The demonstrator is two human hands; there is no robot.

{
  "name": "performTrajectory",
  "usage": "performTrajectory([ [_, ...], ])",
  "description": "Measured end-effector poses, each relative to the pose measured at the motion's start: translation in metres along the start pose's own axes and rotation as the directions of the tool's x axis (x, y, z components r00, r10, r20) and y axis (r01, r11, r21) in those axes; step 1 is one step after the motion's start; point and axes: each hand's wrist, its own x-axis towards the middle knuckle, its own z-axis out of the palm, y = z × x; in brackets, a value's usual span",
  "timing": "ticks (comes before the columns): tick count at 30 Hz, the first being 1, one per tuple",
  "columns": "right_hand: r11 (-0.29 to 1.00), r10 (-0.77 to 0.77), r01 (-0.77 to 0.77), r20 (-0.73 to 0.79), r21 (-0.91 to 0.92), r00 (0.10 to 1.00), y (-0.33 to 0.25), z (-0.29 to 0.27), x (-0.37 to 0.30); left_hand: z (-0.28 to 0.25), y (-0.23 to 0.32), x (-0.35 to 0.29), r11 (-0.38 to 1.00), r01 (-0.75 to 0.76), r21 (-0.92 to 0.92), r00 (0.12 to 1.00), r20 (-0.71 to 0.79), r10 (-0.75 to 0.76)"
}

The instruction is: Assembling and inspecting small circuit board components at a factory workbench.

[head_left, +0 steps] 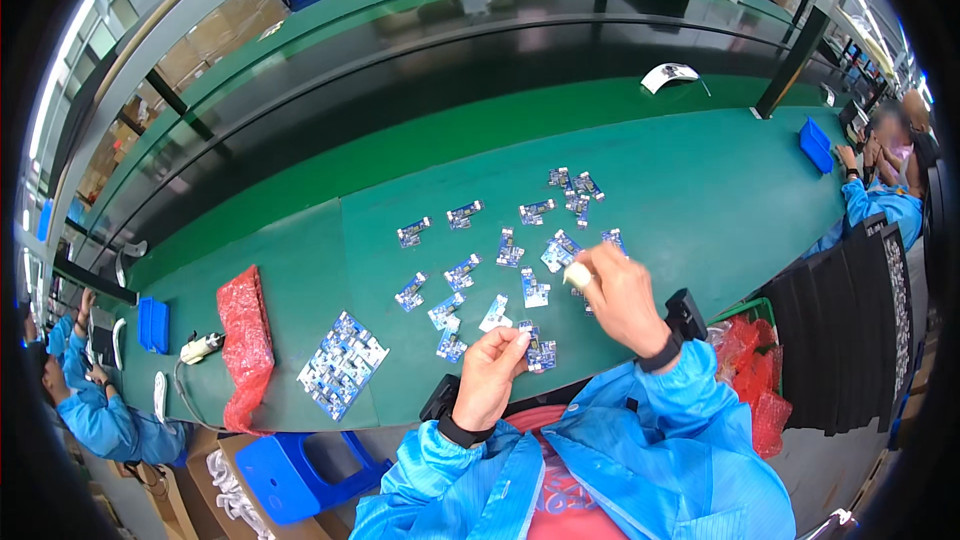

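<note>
My left hand (488, 380) pinches a small blue circuit board (541, 353) between thumb and fingers, near the front edge of the green table. Farther right, my right hand (622, 290) is raised over the boards with its fingers curled together. A pale cream, rounded thing (577, 275) shows at its fingertips; I cannot tell what it is. Several loose circuit boards (535, 287) lie scattered beyond and between my hands, some overlapping. To the left, a larger panel of joined blue boards (342, 364) lies flat.
Left of the panel lies a red bubble-wrap bundle (245, 340), beside a corded white tool (200, 347) and a blue bin (153, 325). A crate with red wrap (750, 350) stands at my right. Co-workers sit at both ends. A black conveyor belt (400, 65) runs behind.
</note>
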Motion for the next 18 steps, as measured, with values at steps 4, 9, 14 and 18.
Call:
performTrajectory([
  [4, 0.790, -0.080, -0.236, 0.476, 0.566, 0.876, -0.009, 0.002, -0.025, 0.002, -0.003, 0.001, 0.994, -0.016, 0.110, 0.990, 0.141, 0.001],
  [9, 0.733, -0.087, -0.268, 0.477, 0.625, 0.874, -0.008, 0.004, -0.039, 0.005, -0.010, -0.002, 0.996, 0.049, 0.075, 0.970, 0.233, -0.065],
  [14, 0.680, -0.017, -0.313, 0.441, 0.663, 0.897, -0.005, 0.006, -0.057, 0.011, -0.019, -0.011, 0.996, 0.093, -0.003, 0.965, 0.248, -0.090],
  [18, 0.638, 0.019, -0.348, 0.438, 0.687, 0.899, -0.001, 0.006, -0.068, 0.007, -0.030, -0.011, 0.985, 0.159, -0.063, 0.929, 0.346, -0.128],
])
